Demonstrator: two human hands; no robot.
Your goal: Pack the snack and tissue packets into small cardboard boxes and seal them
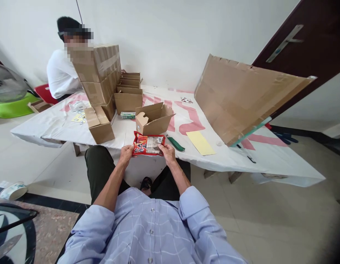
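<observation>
A red printed packet [149, 144] is hanging at the near edge of the desk [227, 160]; the left hand [126, 154] and right hand [168, 152] are gripping opposite ends between their fingers. Beyond, an open carton [158, 126] is standing.

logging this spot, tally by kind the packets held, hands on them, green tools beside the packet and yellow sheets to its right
Red packet: 1
Hands (left hand, right hand): 2
Green tool: 1
Yellow sheet: 1
Total: 5
</observation>
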